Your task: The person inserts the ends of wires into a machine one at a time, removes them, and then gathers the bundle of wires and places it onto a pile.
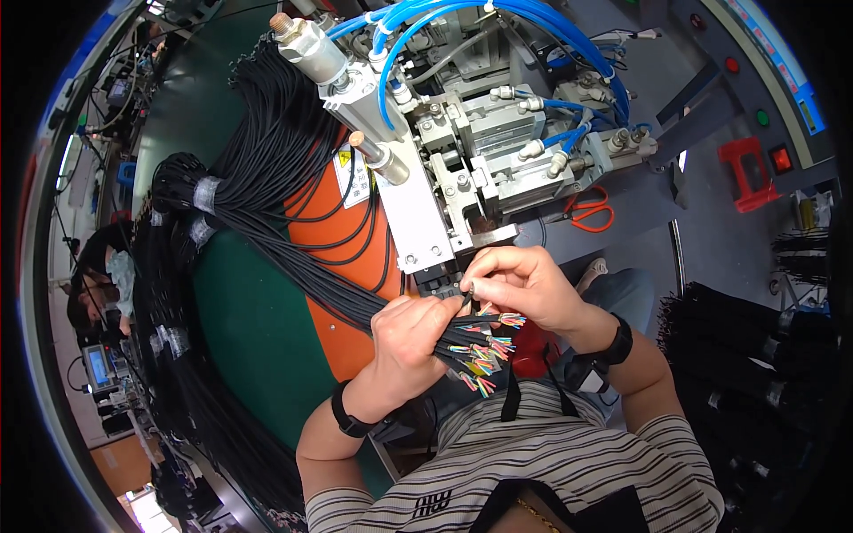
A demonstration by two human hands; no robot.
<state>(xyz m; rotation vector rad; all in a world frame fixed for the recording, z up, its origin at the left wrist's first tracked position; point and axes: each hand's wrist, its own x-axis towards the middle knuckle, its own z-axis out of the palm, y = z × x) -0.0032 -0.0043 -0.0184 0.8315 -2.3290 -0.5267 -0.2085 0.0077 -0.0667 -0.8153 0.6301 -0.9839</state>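
My left hand [410,336] is closed round a bundle of black cables [355,300]. Stripped ends with red, green, yellow, blue and white wires [480,357] stick out past its fingers. Close beside it, my right hand [522,286] pinches the end of one black cable [465,300] between thumb and forefinger. Both hands are just in front of a metal pneumatic machine [410,209], by its lower edge. From the left hand the bundle runs back to a large heap of black cables [289,124], gathered with clear wrap.
Blue air hoses [533,18] arch over the machine. Orange-handled scissors [590,210] lie to its right. An orange board [333,231] and green table surface [240,302] are on the left. More cable bundles [737,342] lie at right, near a red stool [748,173]. Another person [102,280] is far left.
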